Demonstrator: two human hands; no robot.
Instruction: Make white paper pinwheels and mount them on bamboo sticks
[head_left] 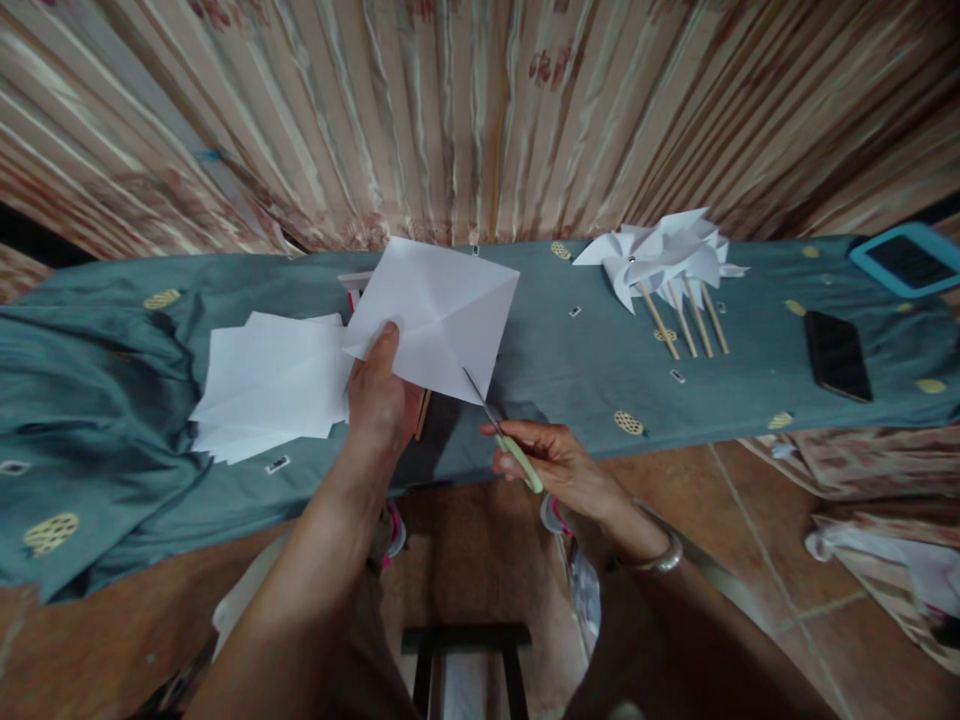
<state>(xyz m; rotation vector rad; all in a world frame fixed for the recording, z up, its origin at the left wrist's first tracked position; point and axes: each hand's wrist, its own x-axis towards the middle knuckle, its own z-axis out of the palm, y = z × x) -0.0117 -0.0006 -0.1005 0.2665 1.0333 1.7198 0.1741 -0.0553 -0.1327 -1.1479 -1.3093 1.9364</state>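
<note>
A teal cloth [544, 340] spreads beneath creased paper [442, 310], before pleated curtains [427, 120].

One camera, worn on the head, looks forward and steeply down at the left hand [376, 395] and right hand [559, 460], close in front of it. The cloth-covered table [566, 385] crosses mid-view, the curtain [450, 120] fills the top, and floor [686, 500] shows below; the lower corners seem too dark to read well.
</note>
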